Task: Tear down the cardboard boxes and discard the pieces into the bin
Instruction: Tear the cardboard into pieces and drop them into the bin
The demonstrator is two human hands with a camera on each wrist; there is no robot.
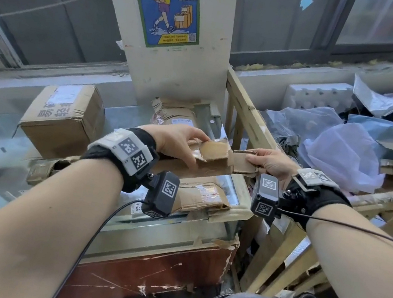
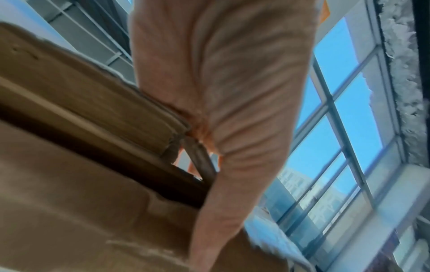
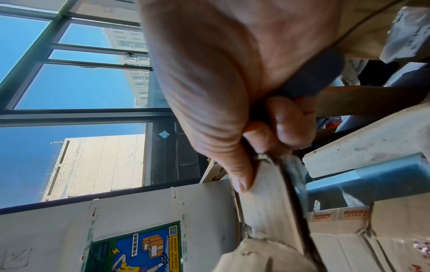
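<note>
Mid-task, by the look of it: left hand (image 1: 178, 143) and right hand (image 1: 270, 162) both pinch a torn cardboard piece (image 1: 217, 156), fingers curled on its ends, beside the wooden-framed bin (image 1: 248, 110). Piece is ragged, creased, taped. A sealed box (image 1: 62, 118) and flattened cardboard (image 1: 203, 196) remain on the counter.

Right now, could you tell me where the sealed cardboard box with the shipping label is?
In the head view, the sealed box sits on the glass counter at the left, beyond the left hand and left of the pillar with the poster.
</note>
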